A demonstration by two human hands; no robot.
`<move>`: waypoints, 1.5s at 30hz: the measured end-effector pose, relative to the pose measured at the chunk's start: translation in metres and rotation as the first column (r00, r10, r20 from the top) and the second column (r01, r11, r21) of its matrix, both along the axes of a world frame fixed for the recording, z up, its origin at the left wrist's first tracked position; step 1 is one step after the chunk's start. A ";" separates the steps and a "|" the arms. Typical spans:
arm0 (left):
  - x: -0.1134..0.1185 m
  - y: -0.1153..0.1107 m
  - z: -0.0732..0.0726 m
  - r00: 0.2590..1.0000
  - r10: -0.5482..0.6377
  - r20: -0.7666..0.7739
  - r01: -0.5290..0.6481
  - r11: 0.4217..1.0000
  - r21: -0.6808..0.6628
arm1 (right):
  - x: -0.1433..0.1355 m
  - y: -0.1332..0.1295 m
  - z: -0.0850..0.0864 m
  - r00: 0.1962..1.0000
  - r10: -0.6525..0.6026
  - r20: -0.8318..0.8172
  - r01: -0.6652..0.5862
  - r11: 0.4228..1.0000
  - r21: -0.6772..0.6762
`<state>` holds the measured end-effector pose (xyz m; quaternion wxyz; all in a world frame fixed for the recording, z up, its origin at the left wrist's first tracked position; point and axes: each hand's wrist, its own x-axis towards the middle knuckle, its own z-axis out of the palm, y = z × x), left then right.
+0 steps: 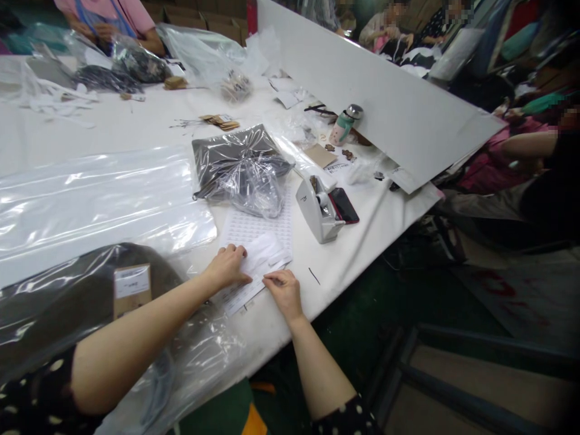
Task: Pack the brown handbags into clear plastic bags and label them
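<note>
My left hand (228, 266) rests on the printed sheet of labels (259, 226), thumb and fingers apart, beside a crumpled white piece (265, 251) that lies on top. At the sheet's near edge my right hand (284, 289) is closed in a pinch. What it pinches, if anything, is too small to make out. Under my left forearm lies a dark item in a clear plastic bag (90, 266), with a brown and white tag (132, 289) on it. Just beyond the sheet sits another dark item in clear plastic (240, 160).
A grey tape dispenser (312, 208) and a phone (344, 205) stand right of the sheet. Clear plastic bags (104, 193) lie left. A bottle (344, 124) stands before a slanted white board (362, 90). Brown tags (220, 122) lie farther back. A co-worker (109, 24) works across the table.
</note>
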<state>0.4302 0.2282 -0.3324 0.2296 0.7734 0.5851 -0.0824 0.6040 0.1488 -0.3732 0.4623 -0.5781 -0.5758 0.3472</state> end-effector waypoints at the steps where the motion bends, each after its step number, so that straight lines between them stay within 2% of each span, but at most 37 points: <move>1: 0.000 -0.001 -0.001 1.000 0.004 0.006 -0.004 1.000 -0.003 | 0.001 0.000 0.000 0.999 -0.014 -0.038 0.014 1.000 -0.017; 5: 0.000 -0.004 -0.005 1.000 0.003 0.021 -0.002 1.000 -0.028 | 0.007 0.003 -0.003 0.983 -0.069 -0.169 0.051 0.993 -0.111; 11: -0.001 -0.007 -0.008 0.999 -0.005 0.054 0.008 0.998 -0.058 | 0.012 0.007 -0.002 0.949 -0.092 -0.300 0.031 0.979 -0.200; 16: 0.001 -0.007 -0.005 0.995 0.009 0.104 0.001 0.996 -0.094 | 0.012 0.007 -0.003 0.944 -0.096 -0.316 0.027 0.976 -0.216; 21: 0.002 0.002 0.003 0.971 0.083 0.223 -0.024 0.967 -0.253 | 0.011 0.003 0.002 0.968 -0.066 -0.244 0.021 0.983 -0.183; 23: 0.001 0.005 0.009 0.942 0.145 0.302 -0.025 0.930 -0.367 | 0.010 -0.001 0.008 0.986 -0.045 -0.159 0.024 0.991 -0.132; 25: 0.000 0.007 0.015 0.900 0.220 0.377 -0.009 0.873 -0.488 | 0.008 -0.005 0.015 1.000 -0.019 -0.001 0.019 0.999 -0.050; 29: 0.000 0.005 0.022 0.803 0.383 0.457 0.024 0.745 -0.667 | 0.003 -0.011 0.023 0.952 -0.012 0.306 -0.005 0.998 0.055; 32: 0.003 0.001 0.023 0.699 0.532 0.478 0.045 0.634 -0.772 | 0.000 -0.011 0.025 0.913 -0.020 0.408 -0.004 0.998 0.059; 35: 0.007 -0.003 0.025 0.624 0.597 0.505 0.087 0.589 -0.803 | -0.001 -0.010 0.026 0.895 -0.026 0.446 0.001 0.998 0.056; 37: 0.010 -0.004 0.028 0.610 0.595 0.523 0.092 0.603 -0.793 | 0.000 -0.008 0.026 0.893 -0.034 0.448 0.010 0.998 0.056; 38: 0.012 -0.005 0.029 0.625 0.569 0.535 0.088 0.629 -0.772 | 0.000 -0.008 0.026 0.894 -0.038 0.446 0.015 0.998 0.054; 42: 0.019 -0.004 0.030 0.742 0.348 0.574 0.028 0.838 -0.545 | 0.000 -0.006 0.027 0.895 -0.033 0.444 0.020 0.999 0.034; 43: 0.021 -0.004 0.029 0.759 0.316 0.570 0.009 0.870 -0.494 | -0.001 -0.006 0.028 0.893 -0.030 0.448 0.019 0.999 0.031; 45: 0.023 -0.004 0.026 0.771 0.308 0.558 -0.028 0.891 -0.453 | -0.002 -0.006 0.029 0.885 -0.026 0.465 0.014 0.999 0.029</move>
